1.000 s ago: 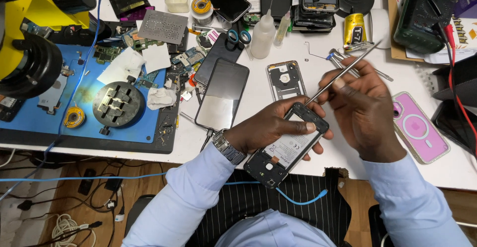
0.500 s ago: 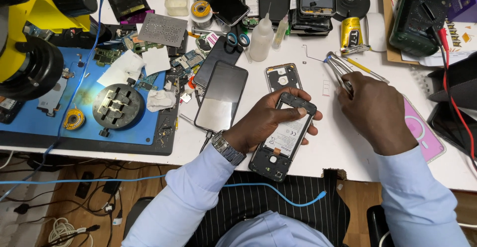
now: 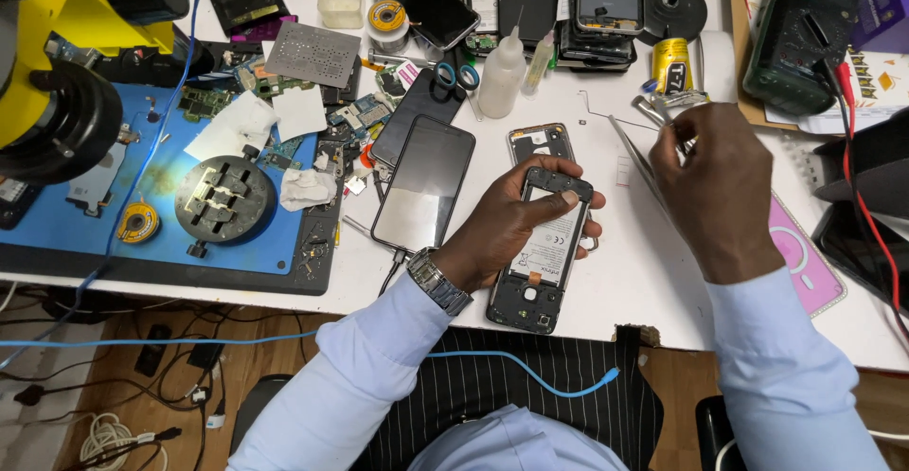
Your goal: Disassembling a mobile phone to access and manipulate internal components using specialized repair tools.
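My left hand (image 3: 507, 220) grips an opened black phone (image 3: 542, 261) with its back cover off, so the battery and inner frame show. The phone lies tilted over the white table's front part. My right hand (image 3: 712, 182) is up and to the right of the phone, closed on thin metal tweezers (image 3: 636, 154) whose tips point up-left, apart from the phone. A bare phone frame (image 3: 538, 140) lies just behind the held phone. A black phone with a dark screen (image 3: 426, 182) lies face up to the left of my left hand.
A blue work mat (image 3: 170, 215) with a round metal holder (image 3: 225, 198), circuit boards and tissue covers the left. A yellow microscope (image 3: 57, 64) stands far left. Phones, a white squeeze bottle (image 3: 500, 75), scissors (image 3: 458, 75) and a multimeter (image 3: 800, 31) crowd the back. A pink pad (image 3: 805, 263) lies right.
My right hand has lifted the tweezers off the phone and drawn back up and to the right. My left hand has turned the phone more upright on the table.
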